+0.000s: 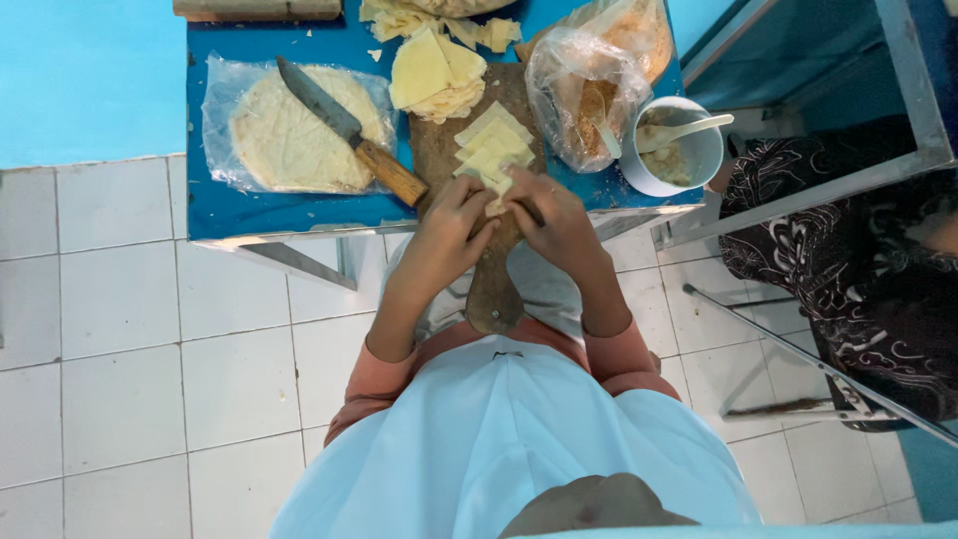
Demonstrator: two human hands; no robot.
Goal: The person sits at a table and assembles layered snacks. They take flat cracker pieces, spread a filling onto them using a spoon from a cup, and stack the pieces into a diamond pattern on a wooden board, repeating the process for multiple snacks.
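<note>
Between both hands (499,225): dough wrapper (496,190).

One head-worn view, straight down and near, over the blue table (249,210) edge.

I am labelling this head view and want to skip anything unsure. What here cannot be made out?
- Pale dough piece: mostly covered by the left hand and right hand; its shape is unclear.
- Contents of the clear plastic bag: blurred by crinkled film.
- Wooden block: cut off by the top edge.
- White bowl filling: too small to identify.
</note>
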